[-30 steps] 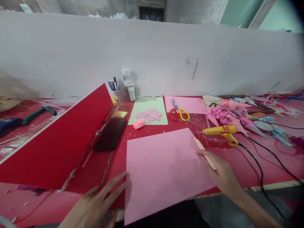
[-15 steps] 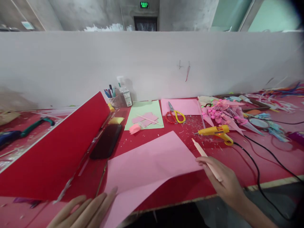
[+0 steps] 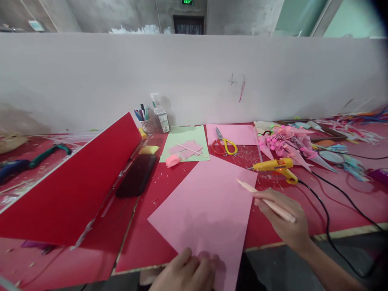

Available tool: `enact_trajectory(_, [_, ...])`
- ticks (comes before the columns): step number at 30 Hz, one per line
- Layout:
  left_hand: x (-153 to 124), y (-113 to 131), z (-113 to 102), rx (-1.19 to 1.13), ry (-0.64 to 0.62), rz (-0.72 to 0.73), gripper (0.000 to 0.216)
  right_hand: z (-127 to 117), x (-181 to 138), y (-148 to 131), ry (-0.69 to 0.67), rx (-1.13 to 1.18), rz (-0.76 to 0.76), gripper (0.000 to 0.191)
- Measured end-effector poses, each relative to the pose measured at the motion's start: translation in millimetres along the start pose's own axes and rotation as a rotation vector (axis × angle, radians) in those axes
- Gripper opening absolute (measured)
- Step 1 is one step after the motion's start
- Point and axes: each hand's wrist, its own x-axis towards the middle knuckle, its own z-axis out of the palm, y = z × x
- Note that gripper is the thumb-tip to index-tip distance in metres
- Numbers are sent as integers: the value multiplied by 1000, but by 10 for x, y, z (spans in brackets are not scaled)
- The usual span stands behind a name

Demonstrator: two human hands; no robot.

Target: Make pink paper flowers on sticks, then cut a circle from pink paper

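Note:
A pale peach pen (image 3: 280, 209) is gripped in my right hand (image 3: 286, 224), its tip pointing up and left above the right part of a sheet of pink paper (image 3: 209, 198). The sheet lies turned at an angle on the red tabletop, its near end reaching past the table edge. My left hand (image 3: 189, 270) is at that near end, fingers curled against the paper; its thumb is hidden. A yellow glue gun (image 3: 274, 165) with a black cord lies just beyond my right hand. Scissors (image 3: 222, 144) with red and yellow handles rest behind the sheet.
At left a red board (image 3: 81, 186) leans up beside a black phone (image 3: 136, 176). Pink scraps lie on a green sheet (image 3: 184, 133). A pen cup (image 3: 147, 125) and a bottle (image 3: 161, 117) stand by the white partition (image 3: 188, 76). Pink cone crafts (image 3: 287, 141) are heaped at right.
The pink sheet has turned and now lies flatter, with one corner nearer the glue gun. My left hand has moved right along it, its fingers more curled. My right hand still holds the pen.

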Motion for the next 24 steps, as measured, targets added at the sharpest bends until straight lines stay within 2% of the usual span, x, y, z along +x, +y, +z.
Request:
enact_trajectory(2, [140, 4, 6, -62, -83, -40, 27, 61, 112, -29, -4, 14, 69, 4])
enact_trajectory(4, [219, -10, 13, -119, -151, -65, 29, 159, 235, -32, -9, 37, 133, 13])
enact_trajectory(8, [194, -138, 25, -236, -166, -141, 26, 421, 482, 35, -104, 205, 196, 17])
enact_trajectory(11, [50, -311, 64, -227, -178, -302, 18, 622, 615, 120, -245, 403, 308, 14])
enact_trajectory(13, [-58, -421, 111, -134, -200, -419, 25, 736, 651, 165, -284, 480, 402, 12])
enact_trajectory(14, [-104, -466, 138, -79, -194, -534, 29, 782, 651, 178, -289, 496, 431, 10])
enact_trajectory(17, [-179, -542, 210, -27, -199, -743, 41, 867, 592, 165, -328, 479, 387, 10])
enact_trajectory(21, [-161, -558, 224, -16, -288, -756, 49, 874, 498, 76, -468, 392, 233, 18])
enact_trajectory(24, [-174, -563, 200, 4, -337, -762, 47, 857, 487, 25, -482, 339, 189, 19])
